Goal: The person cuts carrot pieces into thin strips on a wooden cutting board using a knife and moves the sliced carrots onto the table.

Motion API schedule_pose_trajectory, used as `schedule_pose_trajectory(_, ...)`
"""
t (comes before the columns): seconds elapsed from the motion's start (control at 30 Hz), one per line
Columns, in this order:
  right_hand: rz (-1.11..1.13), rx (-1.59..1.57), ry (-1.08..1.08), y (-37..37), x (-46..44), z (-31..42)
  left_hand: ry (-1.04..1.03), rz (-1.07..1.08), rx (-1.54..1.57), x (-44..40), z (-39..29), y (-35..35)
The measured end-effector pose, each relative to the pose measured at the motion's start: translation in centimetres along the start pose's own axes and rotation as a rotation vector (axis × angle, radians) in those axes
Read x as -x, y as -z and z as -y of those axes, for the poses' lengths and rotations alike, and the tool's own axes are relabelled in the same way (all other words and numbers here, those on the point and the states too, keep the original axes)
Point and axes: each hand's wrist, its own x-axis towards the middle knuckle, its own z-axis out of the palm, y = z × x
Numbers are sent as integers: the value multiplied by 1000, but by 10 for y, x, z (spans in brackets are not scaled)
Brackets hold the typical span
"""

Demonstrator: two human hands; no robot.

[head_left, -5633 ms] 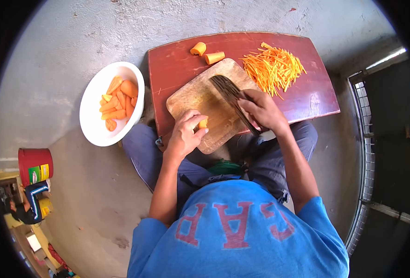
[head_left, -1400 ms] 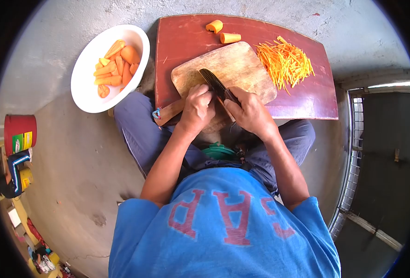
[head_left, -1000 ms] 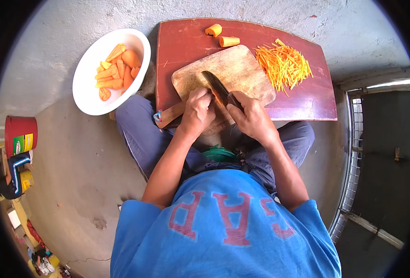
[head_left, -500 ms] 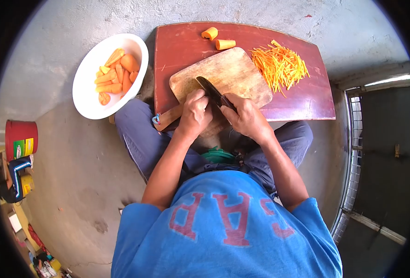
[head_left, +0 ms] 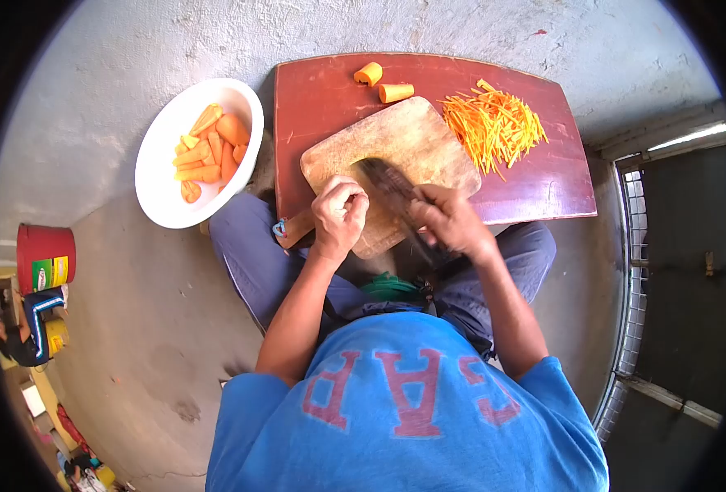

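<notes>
while the right hand (head_left: 452, 220) grips a blurred knife (head_left: 392, 187) over the wooden board (head_left: 424, 135), the left hand (head_left: 340, 216) curls above it, contents indiscernible; shredded carrot (head_left: 494, 129) lies beside the board on the red table (head_left: 535, 189).

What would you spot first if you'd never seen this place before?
Probably the bright heap of thin orange strips at the right of the dark red table. Next might come the blurry dark knife in the right hand, over the wooden board. To the left, the big white basin holds chunky orange pieces.
</notes>
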Motion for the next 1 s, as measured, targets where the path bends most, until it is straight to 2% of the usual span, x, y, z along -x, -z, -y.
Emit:
schedule_pose_trajectory(0.07, -73, -7, 105, 38, -14, -27, -51, 22, -50, -2, 1, 0)
schedule_pose_trajectory(0.13, -289, 80, 146, 77, -25, -44, -80, 46, -102, -3, 2, -1)
schedule_pose_trajectory(0.17, -235, -68, 17, 102, -29, -48, -93, 54, -131, -2, 8, -2)
schedule_pose_trajectory(0.23, -371, 76, 2, 136, -35, -45, -88, 75, -163, 0, 8, -2)
schedule_pose_trajectory(0.33, -430, 63, 78, 163, -42, -46, -22, 121, -176, -4, -2, -1)
schedule_pose_trajectory(0.43, -639, 330, 240, 149, -34, -43, 27, 193, -186, -13, -13, -5)
schedule_pose_trajectory(0.5, -772, 597, 642, 123, -21, -38, 18, 216, -175, -26, -37, -16)
schedule_pose_trajectory(0.57, -599, 741, 437, 105, 9, -11, -219, 205, -259, -51, -57, -36)
schedule_pose_trajectory(0.67, -573, 998, 449, 99, 23, -15, -294, 377, -188, -110, -89, -68)
schedule_pose_trajectory(0.77, -580, 1036, 437, 105, 33, -20, -405, 664, -389, -161, -99, -110)
schedule_pose_trajectory(0.87, -583, 1077, 450, 112, 46, -20, -337, 844, -444, -188, -73, -155)
schedule_pose_trajectory(0.97, -628, 1063, 463, 112, 52, -28, -386, 861, -634, -204, -43, -197)
schedule_pose_trajectory(1.0, -629, 1035, 463, 112, 54, -29, -468, 832, -713, -208, -41, -207)
